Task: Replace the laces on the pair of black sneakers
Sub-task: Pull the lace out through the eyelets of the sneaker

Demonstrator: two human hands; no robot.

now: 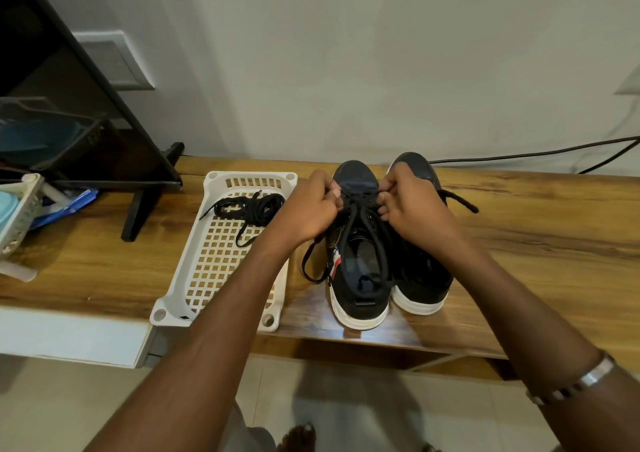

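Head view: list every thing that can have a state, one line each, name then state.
Left sneaker: upright on the table, partly laced, lace ends loose.
Right sneaker: upright beside it, a lace end trailing to the right.
Left hand: pinching the lace at the left sneaker's front eyelets.
Right hand: pinching the same lace from the other side.
Spare laces: bundled, lying in the basket.
White basket: flat on the table, holding only the spare laces.

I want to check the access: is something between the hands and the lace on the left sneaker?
Nothing visible. The left hand and right hand already pinch the lace over the left sneaker.
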